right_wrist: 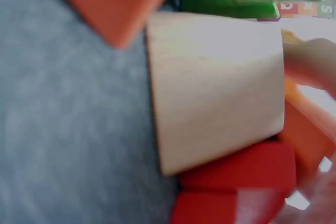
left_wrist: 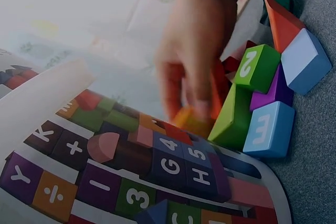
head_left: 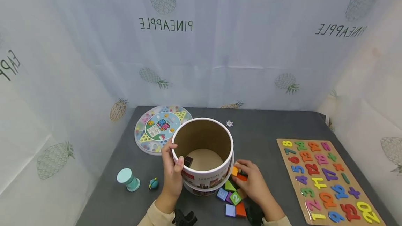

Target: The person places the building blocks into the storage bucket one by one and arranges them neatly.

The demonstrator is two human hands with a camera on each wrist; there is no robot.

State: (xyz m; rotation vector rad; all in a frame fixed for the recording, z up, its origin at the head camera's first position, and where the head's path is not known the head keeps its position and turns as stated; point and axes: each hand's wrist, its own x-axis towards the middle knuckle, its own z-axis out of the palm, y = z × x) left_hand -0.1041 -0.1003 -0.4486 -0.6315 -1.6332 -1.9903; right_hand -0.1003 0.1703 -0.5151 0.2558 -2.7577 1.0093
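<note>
My left hand (head_left: 172, 179) grips the near-left rim of a white bucket (head_left: 205, 176), thumb over the front edge; the bucket tilts toward me. Inside it lies a dark block (head_left: 188, 161). Beside the bucket's right side, my right hand (head_left: 253, 183) pinches an orange block (head_left: 235, 171), blurred in the left wrist view. Around those fingers is a pile with a green triangular block (head_left: 229, 186), a green block marked 2 (head_left: 235, 198), light blue blocks (head_left: 222, 194), a purple block (left_wrist: 273, 92) and an orange-red block (head_left: 240, 210). A plain wooden block (right_wrist: 218, 90) and red blocks (right_wrist: 241, 169) lie close to that hand.
A number-puzzle board (head_left: 328, 180) lies at the right. Behind the bucket's left side is a round game board (head_left: 150, 145). A turquoise spool-shaped object (head_left: 128, 180) and a small teal toy (head_left: 153, 183) stand at left. A poker chip (head_left: 229, 123) lies at the back.
</note>
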